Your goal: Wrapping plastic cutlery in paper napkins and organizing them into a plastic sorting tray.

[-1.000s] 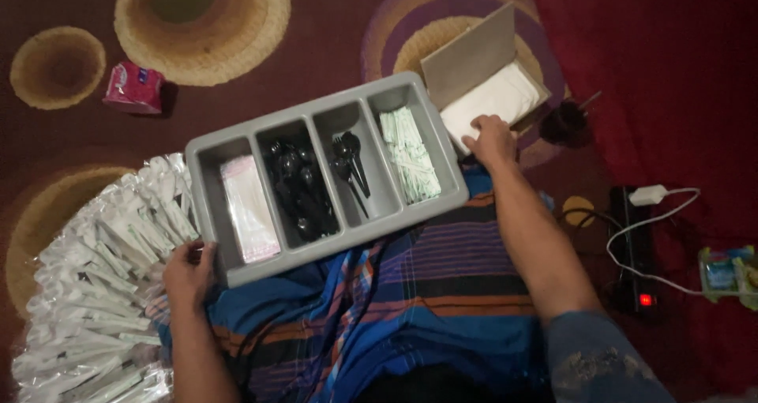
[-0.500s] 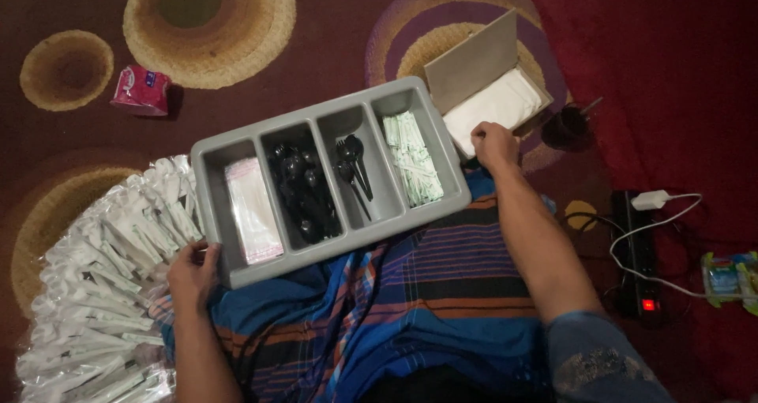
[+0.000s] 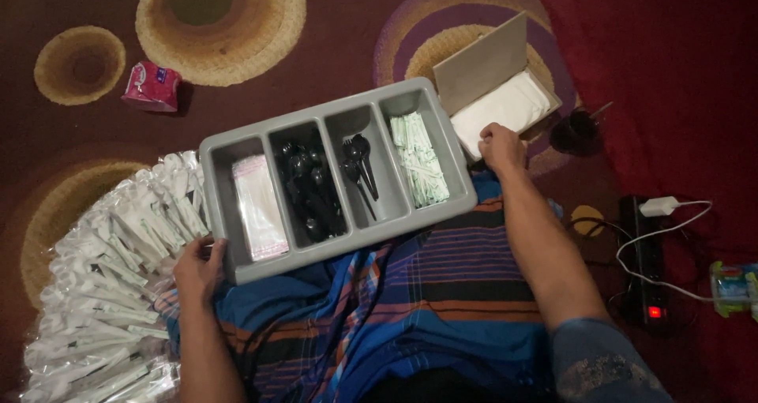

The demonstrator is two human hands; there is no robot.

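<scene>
Two hands frame our view from above. Our right hand (image 3: 500, 145) rests curled on the near corner of an open cardboard box (image 3: 505, 95) of white napkins, at two o'clock; whether the fingers pinch a napkin we cannot tell. Our left hand (image 3: 199, 267), at eight o'clock, grips the near left corner of a grey four-compartment tray (image 3: 338, 178) lying across our lap. The tray's long axis runs from eight to two o'clock (rising rightward), so the box lies just past its right end, nearer the right hand. Both forearms reach forward. Wrapped cutlery packets (image 3: 103, 277) are heaped beside the left hand.
</scene>
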